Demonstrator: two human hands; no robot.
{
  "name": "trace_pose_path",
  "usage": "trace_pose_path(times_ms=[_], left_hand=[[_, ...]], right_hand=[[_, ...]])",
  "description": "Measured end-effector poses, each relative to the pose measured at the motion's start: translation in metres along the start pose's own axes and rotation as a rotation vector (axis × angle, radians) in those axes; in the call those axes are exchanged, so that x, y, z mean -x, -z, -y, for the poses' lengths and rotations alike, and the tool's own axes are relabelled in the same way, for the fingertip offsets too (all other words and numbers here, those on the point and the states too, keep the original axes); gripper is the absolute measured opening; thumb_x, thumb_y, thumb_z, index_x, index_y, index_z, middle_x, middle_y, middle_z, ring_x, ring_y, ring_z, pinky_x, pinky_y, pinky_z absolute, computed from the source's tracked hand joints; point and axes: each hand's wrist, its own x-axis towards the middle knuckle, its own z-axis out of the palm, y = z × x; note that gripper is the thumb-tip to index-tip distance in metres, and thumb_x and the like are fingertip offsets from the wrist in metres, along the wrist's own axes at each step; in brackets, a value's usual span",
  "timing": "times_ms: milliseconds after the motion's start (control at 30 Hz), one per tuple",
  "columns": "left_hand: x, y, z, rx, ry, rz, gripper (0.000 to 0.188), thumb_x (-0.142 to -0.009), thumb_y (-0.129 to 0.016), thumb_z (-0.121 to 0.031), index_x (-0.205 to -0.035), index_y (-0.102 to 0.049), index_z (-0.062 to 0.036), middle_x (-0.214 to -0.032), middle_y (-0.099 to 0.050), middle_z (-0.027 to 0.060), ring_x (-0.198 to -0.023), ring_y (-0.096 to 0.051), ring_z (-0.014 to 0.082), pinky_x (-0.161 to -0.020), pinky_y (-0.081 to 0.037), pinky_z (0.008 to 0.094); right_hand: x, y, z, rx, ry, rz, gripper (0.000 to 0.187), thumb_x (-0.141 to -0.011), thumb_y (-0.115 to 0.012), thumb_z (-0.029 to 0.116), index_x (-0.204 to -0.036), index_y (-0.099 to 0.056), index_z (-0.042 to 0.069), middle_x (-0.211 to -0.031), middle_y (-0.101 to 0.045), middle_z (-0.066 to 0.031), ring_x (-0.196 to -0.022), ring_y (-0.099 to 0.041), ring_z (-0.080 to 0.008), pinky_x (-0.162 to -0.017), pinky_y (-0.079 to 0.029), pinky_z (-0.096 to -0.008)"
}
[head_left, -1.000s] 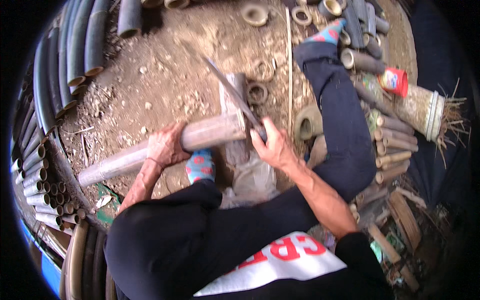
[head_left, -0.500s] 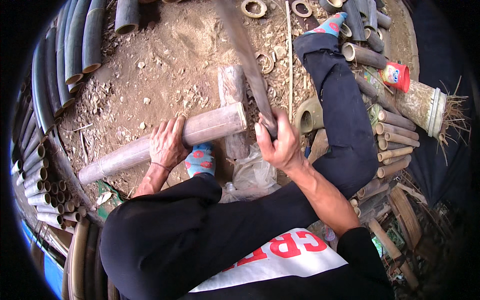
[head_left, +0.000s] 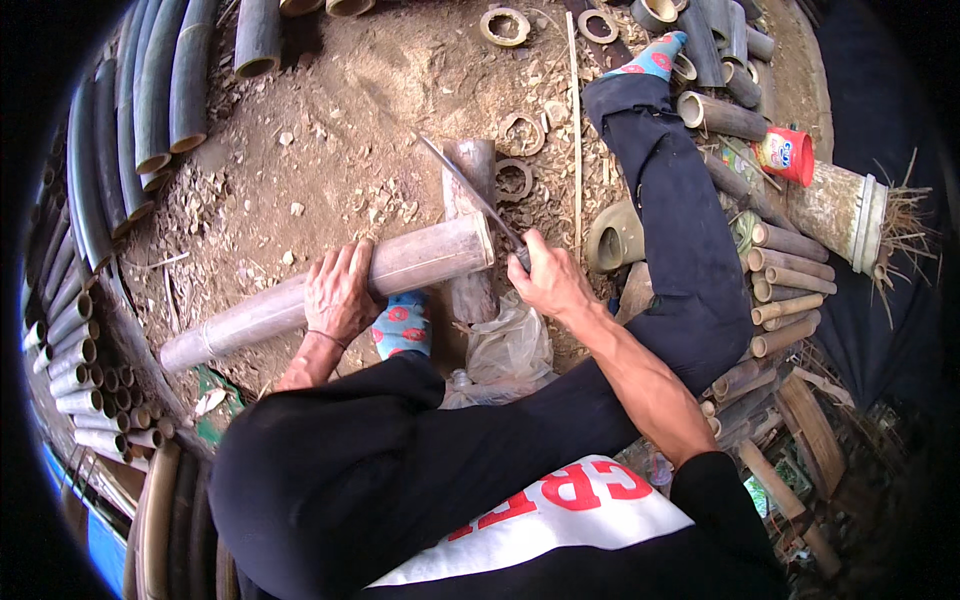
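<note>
A thick, pale brown bamboo pole (head_left: pixel 430 250) slants across the ground in front of me. Its right end lies over a short log (head_left: pixel 470 168). My left hand (head_left: pixel 340 292) is wrapped over the pole near its middle, pressing on it from above. In my right hand (head_left: pixel 550 275), closed around the handle, is a machete (head_left: pixel 470 190). Its long blade is seen nearly edge-on, pointing up and left, above the log and just past the pole's right end. The blade's far tip is blurred. My socked left foot (head_left: pixel 403 322) is under the pole.
Bamboo rings (head_left: pixel 504 27) and chips lie on the dirt. Long dark bamboo poles (head_left: pixel 190 80) and stacked short tubes (head_left: pixel 75 375) line the left. At right are more tubes (head_left: pixel 725 115), a red container (head_left: pixel 787 155) and a tipped pale bucket (head_left: pixel 835 210). A clear plastic bag (head_left: pixel 510 345) lies below the log.
The machete has swung down from pointing up toward the top edge to a lower slant leftward, uncovering a bamboo ring behind it. My right hand has shifted slightly left; the left keeps its hold.
</note>
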Motion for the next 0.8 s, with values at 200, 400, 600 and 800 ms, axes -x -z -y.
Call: trace_pose_path(times_ms=[200,400,600,800], left_hand=[[0.005,0.005,0.001,0.005,0.026,0.011,0.063,-0.062,-0.074,-0.019,-0.122,-0.056,-0.009,-0.11,-0.063,0.0113,-0.103,-0.061,0.0303,-0.09,-0.047,0.0431],[0.008,-0.004,0.004,0.018,-0.053,-0.054,0.066,-0.062,-0.075,-0.021,-0.124,-0.055,-0.0089,-0.112,-0.062,0.0103,-0.102,-0.061,0.0301,-0.089,-0.047,0.0429],[0.003,0.003,0.0,0.021,-0.008,0.007,0.069,-0.059,-0.077,-0.019,-0.123,-0.055,-0.0105,-0.113,-0.059,0.0105,-0.104,-0.06,0.0303,-0.09,-0.048,0.0416],[-0.045,0.034,0.02,0.275,-0.038,0.599,0.078,-0.053,-0.082,-0.027,-0.126,-0.06,-0.0069,-0.119,-0.057,0.0172,-0.113,-0.058,0.0371,-0.093,-0.052,0.0433]], right_hand=[[0.022,0.006,0.037,-0.264,0.487,-0.445,0.028,-0.093,-0.063,0.02,-0.105,-0.052,-0.001,-0.069,-0.063,-0.0211,-0.06,-0.068,-0.0369,-0.052,-0.052,-0.0443],[0.009,0.0,0.007,-0.118,0.11,-0.068,0.031,-0.093,-0.063,0.025,-0.104,-0.051,-0.001,-0.073,-0.065,-0.0242,-0.062,-0.067,-0.0417,-0.053,-0.051,-0.0481],[0.015,-0.004,0.015,-0.1,0.221,-0.232,0.026,-0.093,-0.063,0.023,-0.101,-0.052,0.001,-0.068,-0.063,-0.0205,-0.065,-0.068,-0.0404,-0.054,-0.052,-0.0455],[0.021,0.007,0.0,-0.213,0.06,-0.03,0.029,-0.095,-0.06,0.026,-0.105,-0.05,0.001,-0.07,-0.064,-0.0225,-0.065,-0.065,-0.0441,-0.055,-0.049,-0.0487]])
